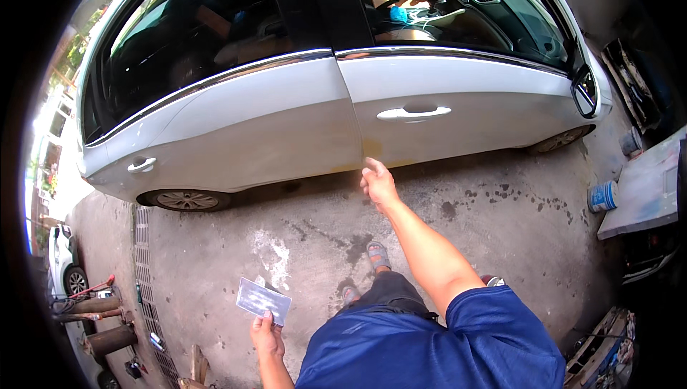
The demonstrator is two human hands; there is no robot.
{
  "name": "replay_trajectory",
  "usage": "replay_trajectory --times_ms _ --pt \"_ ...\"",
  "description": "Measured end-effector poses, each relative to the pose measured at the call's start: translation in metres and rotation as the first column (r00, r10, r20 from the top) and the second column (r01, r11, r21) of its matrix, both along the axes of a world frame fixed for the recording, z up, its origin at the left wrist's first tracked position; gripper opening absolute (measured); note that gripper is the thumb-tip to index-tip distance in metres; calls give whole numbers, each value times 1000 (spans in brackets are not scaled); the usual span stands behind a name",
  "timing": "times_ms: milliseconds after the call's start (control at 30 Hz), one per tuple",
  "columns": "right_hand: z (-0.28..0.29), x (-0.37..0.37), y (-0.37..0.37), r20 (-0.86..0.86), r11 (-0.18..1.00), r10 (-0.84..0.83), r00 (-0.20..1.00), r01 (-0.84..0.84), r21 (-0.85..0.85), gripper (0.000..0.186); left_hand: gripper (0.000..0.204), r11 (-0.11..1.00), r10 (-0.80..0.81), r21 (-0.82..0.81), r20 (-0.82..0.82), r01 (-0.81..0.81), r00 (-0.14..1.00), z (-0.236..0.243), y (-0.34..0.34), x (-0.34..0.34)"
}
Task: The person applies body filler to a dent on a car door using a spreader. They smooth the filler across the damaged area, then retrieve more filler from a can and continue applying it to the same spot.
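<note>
Left hand [266, 335]: fingers pinch grey sheet [263, 300], well apart from white car [286, 124]. Right hand [378, 183]: fingers open, empty, near car's front door [458, 113], below handle [413, 113].

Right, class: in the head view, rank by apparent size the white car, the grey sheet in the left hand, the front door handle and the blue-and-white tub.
1. white car
2. grey sheet, though nearness to the camera enlarges it
3. front door handle
4. blue-and-white tub, close to the handle in apparent size
</note>
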State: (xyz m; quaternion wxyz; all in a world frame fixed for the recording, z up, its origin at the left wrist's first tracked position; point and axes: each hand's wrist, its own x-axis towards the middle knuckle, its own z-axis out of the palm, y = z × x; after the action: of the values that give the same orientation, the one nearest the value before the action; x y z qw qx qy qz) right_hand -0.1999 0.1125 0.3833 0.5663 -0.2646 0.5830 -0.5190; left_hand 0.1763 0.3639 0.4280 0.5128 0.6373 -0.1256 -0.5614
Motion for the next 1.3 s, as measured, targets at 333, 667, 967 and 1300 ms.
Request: replay_trajectory --times_ms 333,667,967,1300 --pt "9 34 -118 140 982 -186 972 189 -4 102 11 988 137 62 92 -143 986 17 -26 -45" --pt "13 61 -108 242 990 96 966 -67 -125 45 12 984 112 129 110 -126 988 9 -39 -72" --pt "-57 -24 -66 74 917 390 918 -394 63 30 15 993 85 74 139 -96 987 14 -53 -71" --pt "-38 -120 -13 -590 876 384 710 -482 -11 30 15 992 101 64 124 -110 987 8 -49 -79"
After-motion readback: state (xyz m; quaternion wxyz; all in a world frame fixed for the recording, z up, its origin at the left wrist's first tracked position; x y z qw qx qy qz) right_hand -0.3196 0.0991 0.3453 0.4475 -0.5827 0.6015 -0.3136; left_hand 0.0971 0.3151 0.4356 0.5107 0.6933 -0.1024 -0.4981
